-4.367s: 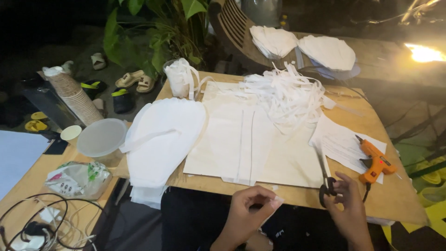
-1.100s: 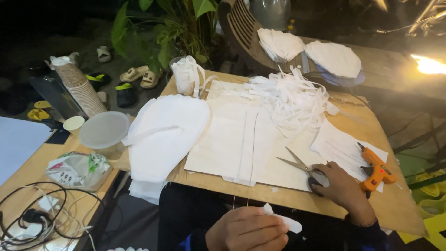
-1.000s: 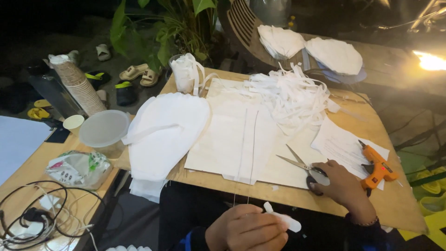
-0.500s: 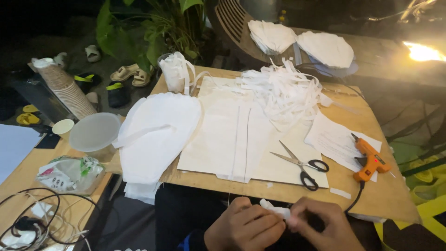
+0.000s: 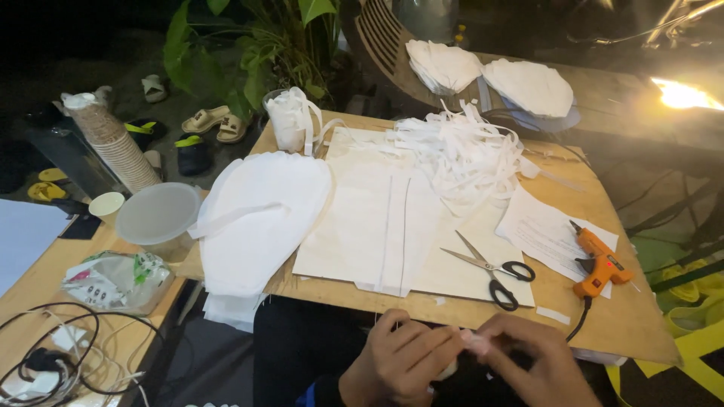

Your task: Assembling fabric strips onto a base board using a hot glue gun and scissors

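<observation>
Both hands, left (image 5: pixel 400 362) and right (image 5: pixel 528 362), pinching one small white strip (image 5: pixel 473 341) below the surface (image 5: pixel 626 332) edge (fingers closed on it); scissors (image 5: pixel 494 271) lying open nearby, within reach.

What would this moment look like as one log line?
left hand: on white strip | right hand: on same strip | scissors: open, on board | glue gun: on board
</observation>
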